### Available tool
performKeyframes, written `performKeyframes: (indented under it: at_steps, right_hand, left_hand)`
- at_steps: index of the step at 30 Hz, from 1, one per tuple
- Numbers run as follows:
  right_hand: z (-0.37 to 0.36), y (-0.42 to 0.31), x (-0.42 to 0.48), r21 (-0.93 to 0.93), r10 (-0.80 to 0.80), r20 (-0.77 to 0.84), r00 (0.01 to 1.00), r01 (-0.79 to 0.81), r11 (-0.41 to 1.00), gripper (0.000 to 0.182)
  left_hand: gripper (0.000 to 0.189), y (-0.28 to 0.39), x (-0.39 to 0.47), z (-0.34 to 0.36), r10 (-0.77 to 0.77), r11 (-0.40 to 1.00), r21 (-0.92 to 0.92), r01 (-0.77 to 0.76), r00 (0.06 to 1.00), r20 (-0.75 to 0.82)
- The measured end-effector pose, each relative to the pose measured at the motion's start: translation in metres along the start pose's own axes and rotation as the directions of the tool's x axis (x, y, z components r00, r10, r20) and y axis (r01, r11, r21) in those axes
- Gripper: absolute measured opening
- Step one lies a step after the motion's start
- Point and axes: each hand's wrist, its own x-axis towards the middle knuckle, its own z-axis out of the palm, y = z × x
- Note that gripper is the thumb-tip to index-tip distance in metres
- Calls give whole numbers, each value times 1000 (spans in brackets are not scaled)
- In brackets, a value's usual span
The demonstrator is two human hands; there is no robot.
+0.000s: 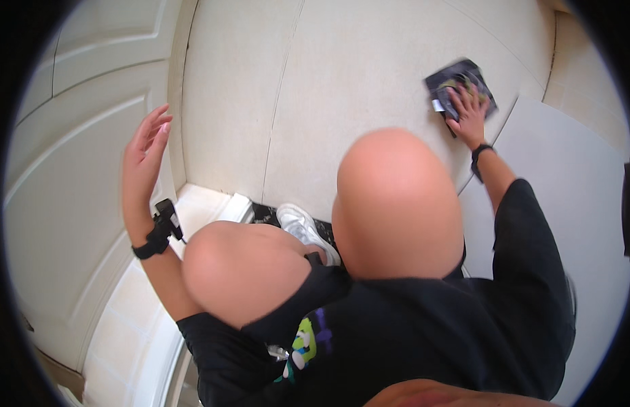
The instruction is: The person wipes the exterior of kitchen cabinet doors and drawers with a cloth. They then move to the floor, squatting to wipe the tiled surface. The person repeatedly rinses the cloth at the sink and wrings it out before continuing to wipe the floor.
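Observation:
My right hand point(467, 113) presses flat on a dark folded cloth point(442, 86) with a yellow-green pattern and a small white tag. The cloth lies on the pale floor point(365, 66) at the upper right, slightly blurred. My left hand point(147, 140) is raised at the left beside a cream panelled door point(86, 168), its fingers loosely bent and nothing in it. Each wrist wears a black strap, the left one with a small device point(166, 221) on it.
My bent knees and a white shoe point(297, 224) are in the middle. A smooth grey panel point(559, 178) stands at the right, near my right arm. White trim point(236, 206) and a dark speckled strip point(264, 212) lie near the shoe.

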Motion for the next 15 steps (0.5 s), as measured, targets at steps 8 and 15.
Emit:
performKeyframes:
  at_steps: [8, 15]
  right_hand:
    - [24, -50, 33, 7, 923, -121, 365, -929, 369, 75]
    - [-47, -193, 158, 6, 727, 195, 658, -742, 670, 81]
  left_hand:
    - [36, -66, 64, 110, 58, 997, 22, -67, 956, 287]
    - [44, 40, 133, 170, 636, 667, 281, -690, 724, 267]
